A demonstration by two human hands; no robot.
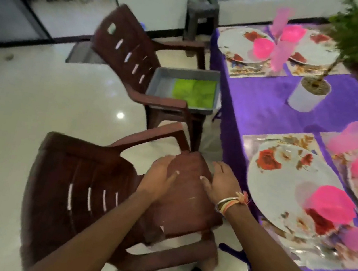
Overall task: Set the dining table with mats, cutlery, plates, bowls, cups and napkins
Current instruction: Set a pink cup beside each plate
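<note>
Left hand: the left hand (160,174) lies flat on the seat of the nearer brown plastic armchair (185,208), close to the seat's front edge, fingers relaxed, holding nothing.
Right hand: the right hand (221,181) rests on the same seat, just beside the left one, fingers straight and also holding nothing; coloured bands (230,202) are on its wrist.
Napkins: folded green napkins (194,90) lie in the grey rectangular tray (158,81), against its table-side wall.
Tray: it sits on the seat of the farther brown plastic armchair (122,41).
Table: the purple cloth (259,105) covers it.
Near place: a white floral plate (277,185) lies on a floral mat (289,138) at the table's left edge; a pink bowl (331,206) stands on the plate.
Centre: a white plant pot (304,98).
</note>
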